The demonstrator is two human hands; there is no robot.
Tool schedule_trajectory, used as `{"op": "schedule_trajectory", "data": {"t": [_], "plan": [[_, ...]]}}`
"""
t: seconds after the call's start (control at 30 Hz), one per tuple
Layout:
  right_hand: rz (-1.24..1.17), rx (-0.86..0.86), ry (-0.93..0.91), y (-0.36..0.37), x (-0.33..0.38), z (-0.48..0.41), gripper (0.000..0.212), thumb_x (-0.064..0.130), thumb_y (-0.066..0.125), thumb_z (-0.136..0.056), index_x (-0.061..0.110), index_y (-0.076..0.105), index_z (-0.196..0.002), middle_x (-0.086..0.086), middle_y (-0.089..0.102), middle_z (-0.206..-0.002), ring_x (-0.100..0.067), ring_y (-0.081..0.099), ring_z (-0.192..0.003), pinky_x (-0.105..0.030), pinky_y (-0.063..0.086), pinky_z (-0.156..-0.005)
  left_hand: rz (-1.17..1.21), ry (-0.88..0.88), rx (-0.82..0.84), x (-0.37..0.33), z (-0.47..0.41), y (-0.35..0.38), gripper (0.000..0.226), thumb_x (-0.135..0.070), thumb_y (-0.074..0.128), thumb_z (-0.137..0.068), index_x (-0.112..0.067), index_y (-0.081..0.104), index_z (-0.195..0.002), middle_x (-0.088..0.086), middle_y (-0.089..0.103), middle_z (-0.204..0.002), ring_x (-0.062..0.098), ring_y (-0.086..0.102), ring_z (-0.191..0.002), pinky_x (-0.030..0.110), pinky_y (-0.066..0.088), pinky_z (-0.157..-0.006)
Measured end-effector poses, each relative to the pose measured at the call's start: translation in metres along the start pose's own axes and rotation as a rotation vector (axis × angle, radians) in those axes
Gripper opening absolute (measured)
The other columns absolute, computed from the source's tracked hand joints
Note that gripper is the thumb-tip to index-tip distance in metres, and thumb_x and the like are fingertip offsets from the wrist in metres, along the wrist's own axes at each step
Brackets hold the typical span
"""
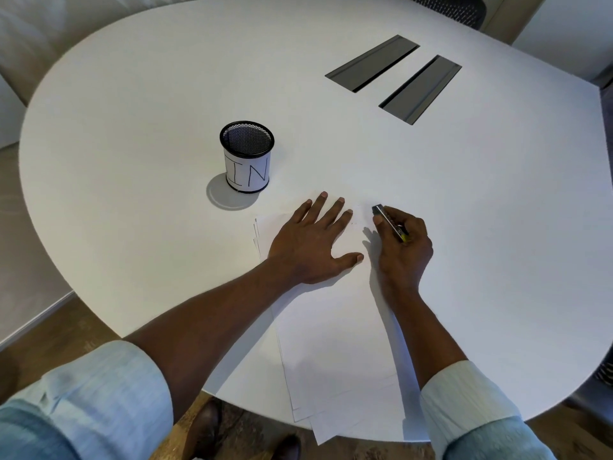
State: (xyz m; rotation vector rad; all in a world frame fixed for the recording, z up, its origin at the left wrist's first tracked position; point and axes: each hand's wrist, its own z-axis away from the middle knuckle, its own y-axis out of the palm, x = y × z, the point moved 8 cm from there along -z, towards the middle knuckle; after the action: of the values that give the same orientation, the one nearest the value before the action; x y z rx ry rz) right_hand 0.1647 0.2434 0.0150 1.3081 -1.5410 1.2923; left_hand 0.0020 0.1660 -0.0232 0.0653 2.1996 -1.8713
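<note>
Wood floor (49, 327) shows down the left side, and pretty much everything else is one big rounded white table (132, 94). Going from the left: a black mesh pen cup (247, 157) stands upright on the tabletop, wrapped in a white label with "IN" handwritten on it. It sits just far-left of the hands and isn't touching anything.

Next comes the left hand (311, 240). It's palm down with fingers spread and thumb stuck out to the right, pressing flat on the far end of a loose stack of white paper sheets (338, 343). The stack runs from under that hand back to the near edge of the table, and the bottom corners hang a bit over the edge, slightly fanned out. The far right corner of the paper blends into the white table, so I honestly can't tell where it ends.

Right beside it, the right hand (403, 250) pinches a marker (389, 222) between thumb and curled fingers, with the dark end pointing far-left and a bit of yellow showing near the knuckles. Can't tell if it's touching the sheet.

Farther off to the right, two dark cable flaps (373, 63) are set into the tabletop side by side. A black mesh chair (454, 8) peeks in at the far right edge.
</note>
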Motion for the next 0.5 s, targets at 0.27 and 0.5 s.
{"op": "schedule_trajectory", "data": {"t": [0.27,0.5], "plan": [[-0.072,-0.051,0.171,-0.007,-0.008,-0.001,0.031,0.037,0.087,-0.089,0.021,0.081,-0.115,-0.007,0.08,-0.099,-0.031,0.078,-0.094,-0.05,0.062,-0.096,-0.027,0.005,0.005,-0.002,0.0,-0.002,0.095,-0.084,0.023,-0.096,-0.025,0.019,-0.17,-0.002,0.008,-0.181,0.026,-0.002,-0.168,0.049,0.009,-0.136],[-0.275,-0.071,0.272,-0.034,-0.015,0.004,0.028,0.015,0.091,-0.083,0.016,0.082,-0.11,-0.015,0.08,-0.099,-0.01,0.072,-0.062,-0.022,0.059,-0.059,0.0,0.004,0.001,-0.003,0.001,-0.006,0.097,-0.083,0.027,-0.095,-0.02,0.025,-0.169,0.001,0.013,-0.181,0.027,0.003,-0.168,0.049,0.01,-0.135]]}}
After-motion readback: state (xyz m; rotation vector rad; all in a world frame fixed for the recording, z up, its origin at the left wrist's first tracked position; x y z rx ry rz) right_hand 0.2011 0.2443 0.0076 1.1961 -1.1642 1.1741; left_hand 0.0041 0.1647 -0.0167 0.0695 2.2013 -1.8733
